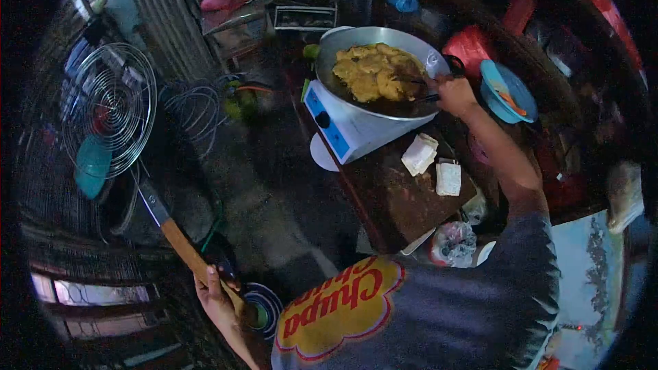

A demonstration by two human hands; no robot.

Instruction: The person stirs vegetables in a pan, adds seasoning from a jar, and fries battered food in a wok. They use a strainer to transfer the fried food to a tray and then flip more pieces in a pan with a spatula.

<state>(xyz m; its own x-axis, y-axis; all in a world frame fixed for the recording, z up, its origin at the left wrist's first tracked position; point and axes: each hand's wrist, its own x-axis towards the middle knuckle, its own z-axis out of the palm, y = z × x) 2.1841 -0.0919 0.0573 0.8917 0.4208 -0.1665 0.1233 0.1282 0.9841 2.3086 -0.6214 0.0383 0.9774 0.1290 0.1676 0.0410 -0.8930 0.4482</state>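
A wire spider strainer (113, 106) with a round spiral basket stands out at the left, held up away from the stove. My left hand (218, 298) is wrapped round its wooden handle (184, 243). Over the right rim of a wide metal wok (397, 35), my right hand (454, 94) is closed on dark tongs (428, 98), their thin prongs reaching into the food. Golden battered pieces (373, 72) lie crowded together in oil inside the wok. Under the wok is a white stove (370, 133) with a blue control panel and a black knob.
Two white paper-like packets (419, 154) lie on the brown table (397, 212) before the stove. A light blue bowl (506, 85) with an orange utensil stands right of the wok, near a red plastic bag (469, 48). Coiled cable (195, 113) hangs at the left.
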